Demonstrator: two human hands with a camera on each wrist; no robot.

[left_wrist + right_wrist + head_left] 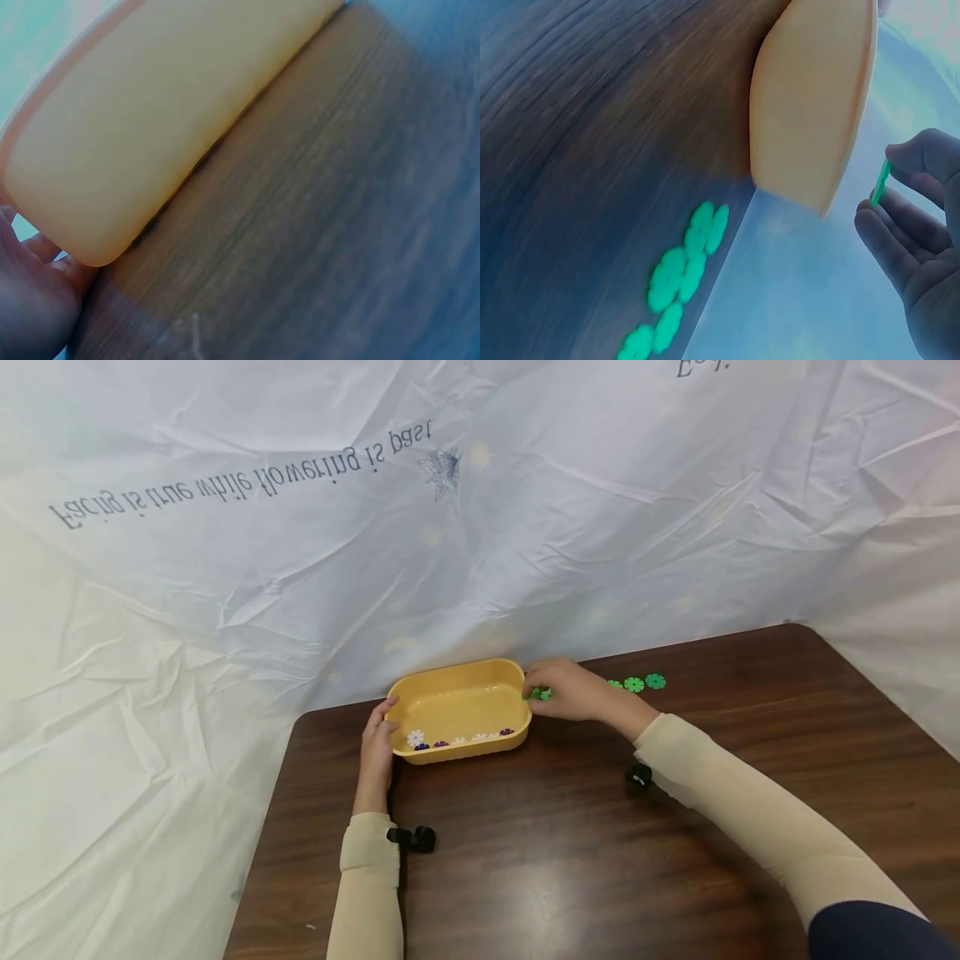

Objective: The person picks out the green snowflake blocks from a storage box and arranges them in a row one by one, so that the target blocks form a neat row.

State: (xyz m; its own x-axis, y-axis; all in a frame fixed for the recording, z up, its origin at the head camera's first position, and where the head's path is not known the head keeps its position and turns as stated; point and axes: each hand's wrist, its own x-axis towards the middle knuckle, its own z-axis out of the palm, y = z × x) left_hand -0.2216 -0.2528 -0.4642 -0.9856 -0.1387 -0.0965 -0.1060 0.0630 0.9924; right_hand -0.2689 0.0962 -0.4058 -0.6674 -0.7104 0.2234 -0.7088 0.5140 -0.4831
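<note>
A yellow plastic tray [459, 681] stands at the far edge of the table, with several white and purple flower-shaped discs [416, 738] inside along its near side. My left hand [377, 747] holds the tray's left end, fingers over the rim; in the left wrist view part of that hand shows beside the tray's corner. At the opposite end, my right hand [566, 690] pinches a green flower-shaped disc [881, 181] between thumb and fingers, close to the rim. More green discs [633, 684] lie on the table to the right, some hidden behind this hand.
The brown wooden table [540, 860] ends against a pale, wrinkled cloth [480, 552] with printed writing. Each sleeve bears a small black wrist mount [422, 838].
</note>
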